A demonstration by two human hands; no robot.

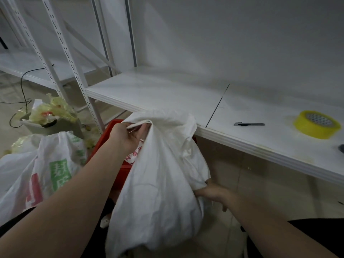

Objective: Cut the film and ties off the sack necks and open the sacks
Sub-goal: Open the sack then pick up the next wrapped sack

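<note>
Left hand pinched tight on the rim of the white sack, which hangs straight below that grip, right hand lower against its side (can't tell if it's gripping), so I'd spread the rim evenly, no yanking.

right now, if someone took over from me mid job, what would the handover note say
Left hand: grips the bunched mouth of the white sack.
Right hand: against the sack's lower side, fingers hidden behind the cloth, so the grip is unclear.
The sack is in front of the red crate.
The cutter lies on the shelf near the yellow tape roll, in neither hand.
Done: no film or tie shows on this sack's neck; yellowish scraps fill the bin.
Left: spread this mouth open, then check the printed sack, whose neck I cannot judge.
</note>
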